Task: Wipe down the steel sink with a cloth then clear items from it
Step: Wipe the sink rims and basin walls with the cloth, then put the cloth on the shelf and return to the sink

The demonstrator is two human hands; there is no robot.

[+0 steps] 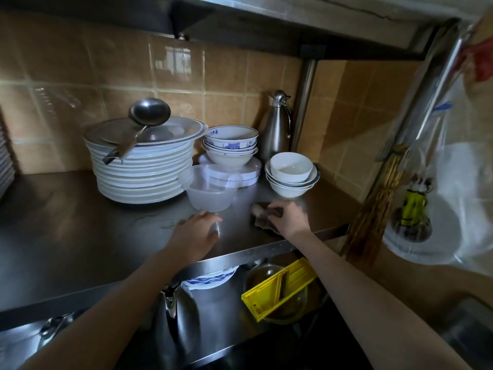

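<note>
Gripping a dark cloth [262, 217], right hand [289, 218] fingers; left hand [196, 235] spread beside empty plastic tub [210, 194].

Both forearms are showing bare all the way from the bottom of the view, with no sleeve reaching into sight. The left hand [196, 235] and right hand [289, 218] are wearing no gloves, rings or watch.

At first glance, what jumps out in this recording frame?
The tall stack of white plates with a steel ladle on top, back left of the steel counter. In front, the right hand presses a dark cloth to the counter; the left hand lies flat beside it.
</note>
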